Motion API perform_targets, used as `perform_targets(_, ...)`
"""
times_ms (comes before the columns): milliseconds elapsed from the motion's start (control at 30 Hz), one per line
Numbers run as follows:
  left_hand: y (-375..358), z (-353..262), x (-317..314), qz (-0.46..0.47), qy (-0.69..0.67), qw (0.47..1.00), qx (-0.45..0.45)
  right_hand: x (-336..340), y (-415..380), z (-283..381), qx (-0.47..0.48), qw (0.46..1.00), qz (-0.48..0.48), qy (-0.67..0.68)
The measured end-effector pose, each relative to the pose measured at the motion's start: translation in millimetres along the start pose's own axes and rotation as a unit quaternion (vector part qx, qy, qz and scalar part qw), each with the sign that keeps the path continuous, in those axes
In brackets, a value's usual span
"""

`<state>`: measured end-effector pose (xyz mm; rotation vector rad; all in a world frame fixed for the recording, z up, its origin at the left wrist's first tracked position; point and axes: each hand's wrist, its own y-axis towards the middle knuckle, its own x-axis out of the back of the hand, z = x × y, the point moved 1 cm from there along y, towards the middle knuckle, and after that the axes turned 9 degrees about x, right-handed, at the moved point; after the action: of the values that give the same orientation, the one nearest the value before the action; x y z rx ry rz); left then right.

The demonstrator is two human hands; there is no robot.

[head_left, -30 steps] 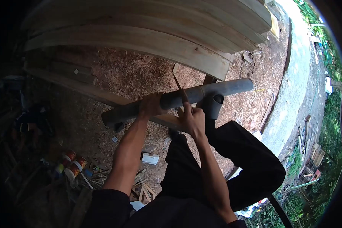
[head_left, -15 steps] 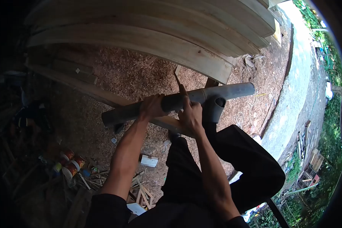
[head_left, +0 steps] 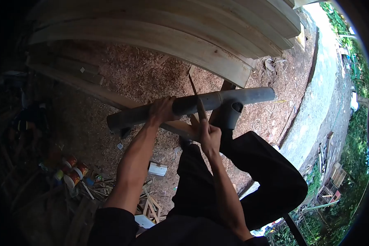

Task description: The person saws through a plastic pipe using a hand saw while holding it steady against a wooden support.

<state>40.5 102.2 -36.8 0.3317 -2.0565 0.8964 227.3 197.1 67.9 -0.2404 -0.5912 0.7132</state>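
Note:
A long dark-grey pipe (head_left: 250, 96) lies aslant across a wooden board (head_left: 180, 127), with a light ring mark around it right of the middle. My left hand (head_left: 162, 111) is wrapped over the pipe left of its middle and presses down on it. Closed around a handle, my right hand (head_left: 209, 136) holds what looks like a handsaw (head_left: 194, 87), seen nearly edge-on. Its narrow blade crosses the pipe and sticks out beyond the far side. My raised foot, in a dark shoe (head_left: 232, 117), is against the pipe right of the blade.
Large stacked timber beams (head_left: 172, 45) curve across the top of the view. Wood shavings (head_left: 147, 69) cover the ground. Scrap wood (head_left: 151, 207), several red-and-white cans (head_left: 72, 179) and a white box (head_left: 157, 169) lie at lower left. A pale concrete strip (head_left: 305, 119) runs at right.
My right hand has drawn back toward my body, away from the pipe, with the handsaw in it. My left hand keeps its hold, and the pipe has barely shifted.

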Motion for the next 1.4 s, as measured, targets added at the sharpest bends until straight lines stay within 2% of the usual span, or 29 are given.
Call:
perform_targets(67,-10,2,-1,0.037,0.001,0.999,0.006,16,-2,37,-0.059,0.997,0.023,0.049)
perform_targets(100,-8,-4,-1,0.008,-0.001,1.000,-0.004,17,-10,21,-0.039,0.999,0.027,-0.018)
perform_targets(133,-13,-7,-4,-0.015,-0.007,1.000,-0.006,15,-15,18,-0.058,0.997,0.030,-0.041)
perform_targets(200,-3,1,0,-0.047,0.030,0.998,-0.010,11,-13,18,-0.070,0.997,0.009,-0.026)
perform_targets(267,-20,-3,-20,-0.043,0.033,0.999,-0.006,18,-15,4,-0.075,0.996,0.033,-0.028)
perform_targets(333,-11,-4,-8,-0.013,0.019,0.999,-0.024,20,-16,-18,-0.047,0.998,0.035,0.019)
perform_targets(467,-9,-2,-8,-0.042,0.025,0.999,-0.022,3,-34,-82,0.030,0.994,0.017,0.107)
perform_targets(533,-9,-7,-2,0.028,0.019,0.999,-0.007,-10,-38,-103,0.085,0.993,-0.008,0.086)
perform_targets(567,-7,-7,0,0.023,0.019,1.000,-0.007,-18,-40,-110,0.115,0.990,-0.033,0.069)
perform_targets(700,-9,-5,-6,-0.010,0.005,1.000,-0.002,-9,-36,-97,0.063,0.994,-0.010,0.088)
perform_targets(733,-11,-6,-7,-0.015,0.000,1.000,-0.004,-1,-33,-74,0.063,0.994,-0.016,0.089)
perform_targets(867,-21,-6,-22,-0.036,0.026,0.999,-0.012,29,5,34,-0.062,0.996,0.048,-0.031)
perform_targets(933,-27,-3,-37,-0.137,0.082,0.986,-0.042,34,11,40,-0.074,0.995,0.070,-0.019)
perform_targets(1000,-32,-3,-38,-0.158,0.087,0.982,-0.053,40,4,34,-0.021,0.996,0.081,-0.030)
perform_targets(1033,-35,-7,-38,-0.171,0.083,0.980,-0.063,42,-2,26,-0.093,0.992,0.074,0.051)
perform_targets(1067,-36,-10,-38,-0.169,0.078,0.981,-0.062,46,-10,19,-0.096,0.991,0.074,0.047)
perform_targets(1133,-29,-15,-10,-0.017,-0.020,0.999,0.024,50,-23,11,-0.086,0.985,0.063,0.136)
perform_targets(1167,-21,-12,-6,-0.017,-0.020,0.999,0.024,49,-29,7,-0.069,0.989,0.058,0.121)
perform_targets(1233,-10,-4,-3,0.145,-0.031,0.989,0.024,46,-36,4,-0.073,0.988,0.059,0.120)
perform_targets(1300,-9,-9,6,0.159,-0.008,0.987,0.024,42,-35,2,-0.067,0.989,0.059,0.122)
perform_targets(1367,-13,-16,6,0.179,0.016,0.984,0.020,42,-37,-6,-0.017,0.998,0.056,0.020)
perform_targets(1400,-18,-15,0,0.082,0.027,0.996,-0.001,46,-40,-4,-0.017,0.998,0.054,0.020)
